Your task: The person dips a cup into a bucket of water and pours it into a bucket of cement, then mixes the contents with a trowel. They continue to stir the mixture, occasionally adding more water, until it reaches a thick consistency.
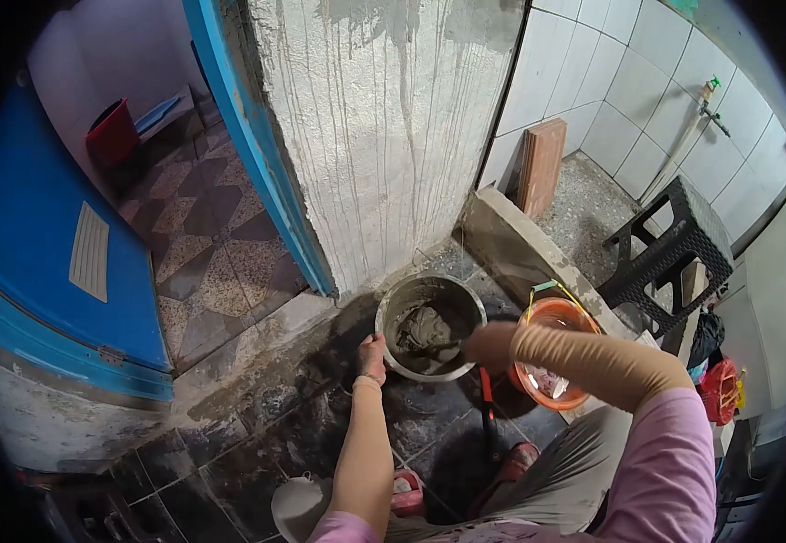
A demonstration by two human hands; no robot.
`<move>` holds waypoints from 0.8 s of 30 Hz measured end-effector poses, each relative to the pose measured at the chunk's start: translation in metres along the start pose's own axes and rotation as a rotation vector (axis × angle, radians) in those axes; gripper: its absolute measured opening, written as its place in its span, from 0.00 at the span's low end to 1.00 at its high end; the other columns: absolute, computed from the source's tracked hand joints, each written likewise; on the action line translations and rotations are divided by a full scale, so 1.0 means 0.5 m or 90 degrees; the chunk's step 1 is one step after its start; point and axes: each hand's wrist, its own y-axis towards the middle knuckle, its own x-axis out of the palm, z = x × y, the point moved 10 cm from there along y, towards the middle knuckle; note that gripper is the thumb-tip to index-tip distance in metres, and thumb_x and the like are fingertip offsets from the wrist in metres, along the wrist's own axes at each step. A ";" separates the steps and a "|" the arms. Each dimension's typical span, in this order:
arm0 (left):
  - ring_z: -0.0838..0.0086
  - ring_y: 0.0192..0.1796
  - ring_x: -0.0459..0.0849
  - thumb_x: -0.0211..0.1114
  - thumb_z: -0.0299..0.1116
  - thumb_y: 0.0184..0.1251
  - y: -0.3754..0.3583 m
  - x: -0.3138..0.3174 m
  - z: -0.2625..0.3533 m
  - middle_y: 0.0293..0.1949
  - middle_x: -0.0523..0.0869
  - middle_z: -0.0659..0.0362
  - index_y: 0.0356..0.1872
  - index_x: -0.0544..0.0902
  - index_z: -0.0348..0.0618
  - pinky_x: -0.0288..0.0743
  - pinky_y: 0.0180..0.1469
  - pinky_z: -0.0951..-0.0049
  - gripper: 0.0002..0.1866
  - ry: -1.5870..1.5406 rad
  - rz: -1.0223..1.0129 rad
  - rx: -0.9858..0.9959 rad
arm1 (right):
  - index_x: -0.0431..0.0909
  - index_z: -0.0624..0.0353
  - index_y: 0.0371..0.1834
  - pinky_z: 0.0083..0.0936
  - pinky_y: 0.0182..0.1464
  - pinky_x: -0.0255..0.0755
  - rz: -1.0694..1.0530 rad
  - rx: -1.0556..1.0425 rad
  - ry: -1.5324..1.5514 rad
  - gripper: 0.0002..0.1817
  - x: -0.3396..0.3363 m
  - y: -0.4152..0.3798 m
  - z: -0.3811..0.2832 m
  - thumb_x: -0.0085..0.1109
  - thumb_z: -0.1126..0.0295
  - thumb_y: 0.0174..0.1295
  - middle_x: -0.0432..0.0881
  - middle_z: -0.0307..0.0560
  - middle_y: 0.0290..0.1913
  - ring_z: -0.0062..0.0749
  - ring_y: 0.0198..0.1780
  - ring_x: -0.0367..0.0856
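A round metal pot (386, 312) stands on the dark wet floor, with a lump of wet grey mortar (425, 328) in it. My left hand (372, 358) is closed on the pot's left rim. Over the right rim is my right hand (491, 347), blurred and closed round something I cannot make out; a thin tool seems to reach from it into the mortar. An orange bucket (570, 398) with a yellow handle sits just right of that hand, partly hidden by my forearm. A red and black tool (488, 407) lies on the floor below the pot.
A rough wall (384, 127) rises behind the pot, beside a blue door frame (257, 154). A low concrete curb (529, 235) runs at the right, with a black stool (674, 253), a brick-coloured slab (541, 167) and a red bag (719, 389) near it. A red bin (112, 134) stands beyond the doorway.
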 end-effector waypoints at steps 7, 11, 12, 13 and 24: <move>0.68 0.50 0.79 0.55 0.36 0.72 -0.042 0.019 0.027 0.50 0.82 0.59 0.55 0.77 0.42 0.72 0.53 0.64 0.16 -0.036 -0.030 -0.014 | 0.84 0.64 0.28 0.38 0.36 0.79 0.054 0.318 0.391 0.17 -0.004 0.007 0.199 0.60 0.58 0.50 0.84 0.55 0.25 0.45 0.30 0.86; 0.69 0.50 0.79 0.55 0.36 0.72 -0.028 0.023 0.019 0.50 0.82 0.59 0.54 0.78 0.41 0.71 0.54 0.66 0.15 -0.059 -0.042 -0.024 | 0.84 0.67 0.28 0.40 0.39 0.79 0.258 0.236 0.410 0.16 0.019 0.127 0.198 0.56 0.62 0.51 0.84 0.61 0.28 0.48 0.34 0.86; 0.69 0.50 0.79 0.55 0.36 0.72 -0.030 0.020 0.020 0.50 0.82 0.59 0.55 0.78 0.41 0.71 0.54 0.66 0.15 -0.045 -0.023 -0.020 | 0.84 0.68 0.29 0.40 0.41 0.79 0.255 0.218 0.351 0.16 0.033 0.152 0.168 0.55 0.64 0.50 0.84 0.63 0.31 0.50 0.36 0.86; 0.69 0.51 0.79 0.55 0.37 0.72 -0.031 0.024 0.029 0.50 0.82 0.58 0.55 0.77 0.41 0.71 0.55 0.66 0.16 -0.035 -0.005 -0.013 | 0.84 0.68 0.30 0.40 0.43 0.79 0.254 0.199 0.288 0.15 0.034 0.175 0.142 0.54 0.66 0.49 0.84 0.64 0.33 0.52 0.39 0.85; 0.69 0.56 0.75 0.55 0.38 0.74 -0.026 0.022 0.025 0.56 0.80 0.57 0.58 0.76 0.40 0.67 0.58 0.65 0.18 -0.016 -0.029 -0.001 | 0.73 0.67 0.41 0.44 0.40 0.79 0.122 0.012 0.166 0.18 0.072 0.147 -0.007 0.57 0.74 0.44 0.83 0.61 0.31 0.58 0.38 0.84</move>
